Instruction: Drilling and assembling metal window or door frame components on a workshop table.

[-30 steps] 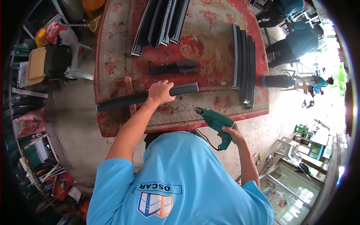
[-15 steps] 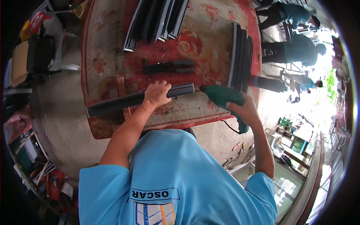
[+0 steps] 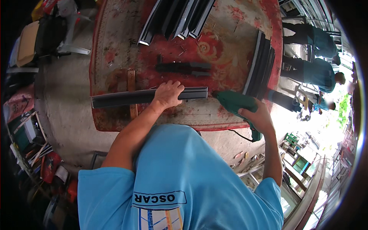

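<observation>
My left hand (image 3: pixel 168 94) is closed over a long dark metal profile (image 3: pixel 126 100), which lies across the near part of a carpet-covered table (image 3: pixel 184 117). In my right hand (image 3: pixel 257 115) is a green power drill (image 3: pixel 234 101) with a black cord. Its nose points left toward the profile's right end, with a small gap between them. A wooden strip (image 3: pixel 132 86) runs under the profile. Beyond my left hand lies a short dark piece (image 3: pixel 183 69) on the red carpet.
Several dark profiles (image 3: pixel 172 23) lie at the table's far side, and more profiles (image 3: pixel 260 67) along its right. Small screws or nails are scattered on the carpet. At right, people (image 3: pixel 316 73) stand near metal frames. A chair (image 3: pixel 71 48) is at left.
The view has shifted, so the table sits slightly differently in it. My left hand still grips the profile, now lying more level. The drill stays near the profile's right end.
</observation>
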{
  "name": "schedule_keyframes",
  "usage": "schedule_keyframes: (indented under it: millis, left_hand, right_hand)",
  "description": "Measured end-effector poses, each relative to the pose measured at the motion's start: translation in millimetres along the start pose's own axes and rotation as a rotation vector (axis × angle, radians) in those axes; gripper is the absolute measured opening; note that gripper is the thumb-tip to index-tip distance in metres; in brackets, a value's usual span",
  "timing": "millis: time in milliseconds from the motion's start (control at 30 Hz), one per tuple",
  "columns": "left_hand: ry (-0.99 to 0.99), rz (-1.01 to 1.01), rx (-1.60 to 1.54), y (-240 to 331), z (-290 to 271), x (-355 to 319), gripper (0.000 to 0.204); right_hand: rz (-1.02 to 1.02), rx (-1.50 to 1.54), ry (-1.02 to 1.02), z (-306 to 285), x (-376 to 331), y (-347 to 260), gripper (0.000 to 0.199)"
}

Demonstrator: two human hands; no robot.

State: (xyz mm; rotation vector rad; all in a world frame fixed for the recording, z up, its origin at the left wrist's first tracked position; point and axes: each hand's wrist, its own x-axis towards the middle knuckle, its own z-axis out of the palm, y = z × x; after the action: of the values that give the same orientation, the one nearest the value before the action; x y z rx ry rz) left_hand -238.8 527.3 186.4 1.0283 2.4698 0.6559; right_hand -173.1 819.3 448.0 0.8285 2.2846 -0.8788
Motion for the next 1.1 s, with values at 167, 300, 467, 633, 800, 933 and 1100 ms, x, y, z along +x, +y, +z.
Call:
schedule_keyframes:
  millis: [167,300,467,633,800,933,1100]
  left_hand:
    - [-0.007,0.004,0.014,1.2,-3.8,-0.4,0.052]
    - [0.000,0.001,0.013,0.5,-3.0,-0.7,0.052]
    - [-0.023,-0.005,0.017,2.7,-5.7,0.3,0.052]
    - [-0.027,-0.003,0.007,2.0,-3.4,0.5,0.051]
    - [-0.028,-0.001,0.008,1.9,-5.1,1.1,0.052]
    - [-0.025,-0.002,0.014,2.6,-6.0,0.9,0.051]
    - [-0.015,0.001,0.012,3.1,-6.5,0.6,0.050]
  right_hand:
    - [0.013,-0.033,0.011,8.3,4.0,6.7,0.056]
    - [0.035,-0.026,0.015,9.1,3.3,5.9,0.058]
    - [0.010,-0.016,0.015,9.8,4.1,9.0,0.058]
    - [-0.001,-0.027,0.018,11.2,3.3,2.3,0.057]
    - [0.006,-0.030,0.004,10.3,4.3,-0.7,0.058]
    - [0.030,-0.037,-0.010,8.8,5.7,-2.3,0.059]
    - [0.004,-0.084,0.002,11.7,5.5,-5.5,0.061]
